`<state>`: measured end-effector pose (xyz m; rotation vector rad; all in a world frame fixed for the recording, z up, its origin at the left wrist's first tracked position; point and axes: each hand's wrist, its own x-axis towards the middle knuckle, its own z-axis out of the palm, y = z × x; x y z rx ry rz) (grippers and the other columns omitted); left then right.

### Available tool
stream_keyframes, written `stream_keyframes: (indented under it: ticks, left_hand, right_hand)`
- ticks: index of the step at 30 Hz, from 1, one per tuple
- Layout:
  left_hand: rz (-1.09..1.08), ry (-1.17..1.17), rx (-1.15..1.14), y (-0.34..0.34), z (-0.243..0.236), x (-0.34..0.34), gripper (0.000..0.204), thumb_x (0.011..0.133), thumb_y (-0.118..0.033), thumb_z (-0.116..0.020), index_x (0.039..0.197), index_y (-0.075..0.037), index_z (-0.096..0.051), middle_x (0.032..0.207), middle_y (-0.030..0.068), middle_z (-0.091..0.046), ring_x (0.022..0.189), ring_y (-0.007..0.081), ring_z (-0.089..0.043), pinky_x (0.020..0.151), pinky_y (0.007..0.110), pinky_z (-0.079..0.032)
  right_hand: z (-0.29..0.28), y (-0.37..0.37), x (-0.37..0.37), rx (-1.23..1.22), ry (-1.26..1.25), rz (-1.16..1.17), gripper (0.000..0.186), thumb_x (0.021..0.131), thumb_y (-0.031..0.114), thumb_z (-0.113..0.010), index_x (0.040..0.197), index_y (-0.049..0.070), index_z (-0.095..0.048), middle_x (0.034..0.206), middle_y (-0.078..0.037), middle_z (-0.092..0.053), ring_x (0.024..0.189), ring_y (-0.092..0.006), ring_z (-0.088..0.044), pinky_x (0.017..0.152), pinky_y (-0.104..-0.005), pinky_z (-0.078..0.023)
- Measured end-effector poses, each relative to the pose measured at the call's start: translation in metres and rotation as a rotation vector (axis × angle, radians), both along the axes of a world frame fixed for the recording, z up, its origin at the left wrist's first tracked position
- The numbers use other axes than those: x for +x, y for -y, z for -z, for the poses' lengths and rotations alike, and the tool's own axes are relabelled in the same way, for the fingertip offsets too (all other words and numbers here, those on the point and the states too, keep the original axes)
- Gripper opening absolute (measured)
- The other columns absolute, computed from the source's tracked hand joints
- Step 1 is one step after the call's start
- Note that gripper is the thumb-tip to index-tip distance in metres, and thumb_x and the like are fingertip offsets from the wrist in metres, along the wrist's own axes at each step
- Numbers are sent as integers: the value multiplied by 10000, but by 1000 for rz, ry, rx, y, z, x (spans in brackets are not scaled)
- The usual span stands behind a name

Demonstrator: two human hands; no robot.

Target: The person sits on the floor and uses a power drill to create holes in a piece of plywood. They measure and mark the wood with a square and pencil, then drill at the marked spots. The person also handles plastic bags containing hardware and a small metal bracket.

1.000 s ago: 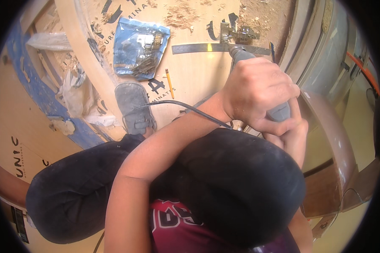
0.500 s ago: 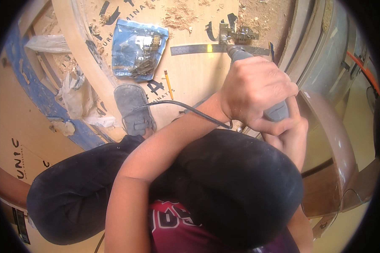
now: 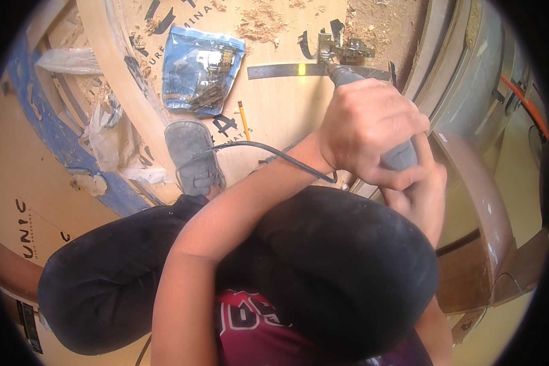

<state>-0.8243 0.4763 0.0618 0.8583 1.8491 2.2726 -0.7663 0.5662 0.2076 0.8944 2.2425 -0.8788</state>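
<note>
My left hand [image 3: 372,125] is wrapped over the top of a grey corded power drill [image 3: 401,157]. Below and behind it, my right hand [image 3: 430,189] grips the drill's rear, with its fingers partly hidden by the left hand and my knee. The drill's nose points away from me and meets a metal cabinet hinge [image 3: 357,51]; the bit's tip is too small to make out. Just on the near side of the hinge lies a steel ruler [image 3: 274,71] with a bright yellow patch. A black cord [image 3: 274,155] loops beside my left forearm.
Left of the ruler, a blue plastic pouch [image 3: 189,70] holds metal hardware and screws. A pencil [image 3: 244,120] lies near my shoe [image 3: 192,155]. Wood shavings [image 3: 262,24] litter the panel [image 3: 287,110]. Curved wooden strips [image 3: 131,91] stand at left, and a curved glossy panel [image 3: 473,189] at right.
Both hands stay on the drill at the hinge, with only a very slight shift. Nothing has been picked up or let go.
</note>
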Motion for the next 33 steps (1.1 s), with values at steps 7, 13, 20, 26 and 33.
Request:
stream_keyframes:
  ticks: [7, 13, 20, 26, 33]
  left_hand:
    - [-39, 6, -6, -2, 0, 0, 451, 810, -496, -755, 940, -64, -745, 824, 82, -728, 714, 288, -720, 644, 391, -549]
    - [-52, -12, -15, -1, 2, 4, 456, 819, -507, -749, 932, -65, -748, 823, 87, -735, 714, 285, -721, 639, 393, -544]
    - [-64, 5, -31, -4, 1, 4, 417, 746, -493, -798, 890, -104, -750, 836, 70, -755, 727, 273, -735, 668, 387, -563]
    - [-66, 2, -16, -5, 1, 4, 427, 770, -487, -787, 893, -80, -750, 822, 77, -746, 716, 283, -727, 654, 389, -558]
    - [-41, -20, -35, 2, 1, 0, 464, 887, -509, -735, 938, -48, -752, 810, 86, -731, 729, 296, -731, 661, 391, -559]
  right_hand:
    - [-6, -1, -15, 17, 20, -54, 619, 806, 99, -766, 1395, 10, -597, 900, -292, -704, 881, -513, -696, 715, -484, -570]
    - [-1, 0, -9, 19, -18, -73, 610, 795, 78, -760, 1380, 6, -602, 889, -293, -705, 875, -509, -704, 708, -482, -573]
    - [-3, -1, -9, 11, -19, -48, 591, 801, 76, -754, 1368, -2, -605, 883, -300, -702, 884, -510, -704, 708, -484, -568]
    - [-3, -2, -11, 2, -15, -48, 602, 805, 74, -749, 1387, 22, -604, 865, -304, -694, 881, -515, -697, 711, -490, -561]
    - [-2, -4, -14, -10, -9, -98, 623, 802, 72, -746, 1409, 67, -604, 857, -307, -693, 873, -521, -691, 713, -500, -557]
